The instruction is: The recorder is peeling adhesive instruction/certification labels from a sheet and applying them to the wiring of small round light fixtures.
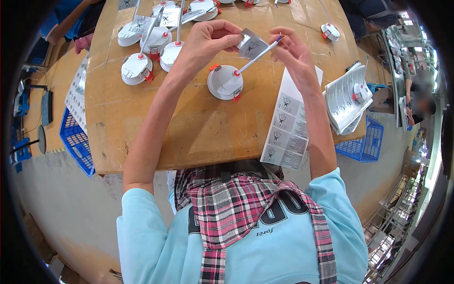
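My left hand (208, 43) pinches a silver printed label (252, 46) between thumb and fingers, with the label's edge close to a white cable (259, 57). That cable slants up from a round white downlight (225, 82) with red clips, which sits on the table below my hands. At the cable's upper end, where thin coloured wires stick out, the curled fingers of my right hand (294, 56) close on it. Beneath my right forearm lies a label sheet (283, 130), partly hidden by the arm.
Several more downlights (137, 69) with upright cables stand at the far left of the wooden table (189, 137). A stack of label sheets (343, 102) at the right bears a small white lamp part (362, 93). Blue crates (78, 142) flank the table, and other people are nearby.
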Demonstrator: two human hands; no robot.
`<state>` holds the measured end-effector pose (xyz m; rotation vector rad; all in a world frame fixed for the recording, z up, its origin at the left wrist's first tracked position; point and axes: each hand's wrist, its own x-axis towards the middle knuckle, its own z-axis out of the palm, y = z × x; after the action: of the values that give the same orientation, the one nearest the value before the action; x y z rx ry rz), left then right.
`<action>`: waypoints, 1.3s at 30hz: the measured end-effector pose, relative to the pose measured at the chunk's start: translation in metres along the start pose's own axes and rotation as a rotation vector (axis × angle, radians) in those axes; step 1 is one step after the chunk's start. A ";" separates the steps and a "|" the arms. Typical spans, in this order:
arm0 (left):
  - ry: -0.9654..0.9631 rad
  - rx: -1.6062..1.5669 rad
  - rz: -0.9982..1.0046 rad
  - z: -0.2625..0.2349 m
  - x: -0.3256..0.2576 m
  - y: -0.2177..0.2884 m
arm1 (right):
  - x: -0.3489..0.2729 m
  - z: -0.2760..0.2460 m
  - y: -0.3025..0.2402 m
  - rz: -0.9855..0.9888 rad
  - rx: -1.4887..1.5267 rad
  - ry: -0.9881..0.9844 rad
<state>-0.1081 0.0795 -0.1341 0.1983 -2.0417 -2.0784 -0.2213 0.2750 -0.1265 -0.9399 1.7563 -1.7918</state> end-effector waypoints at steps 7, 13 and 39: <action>0.100 0.191 0.094 0.016 -0.007 0.010 | -0.037 0.016 -0.047 0.078 -0.422 0.164; 0.107 0.317 0.157 0.043 -0.027 0.030 | -0.029 0.047 -0.042 0.225 -0.606 0.097; 0.087 0.168 0.011 0.017 0.006 -0.020 | -0.078 0.046 -0.037 0.063 -0.548 0.234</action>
<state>-0.1196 0.0947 -0.1530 0.2993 -2.1588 -1.8577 -0.1302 0.3040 -0.1043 -0.8813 2.4698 -1.4471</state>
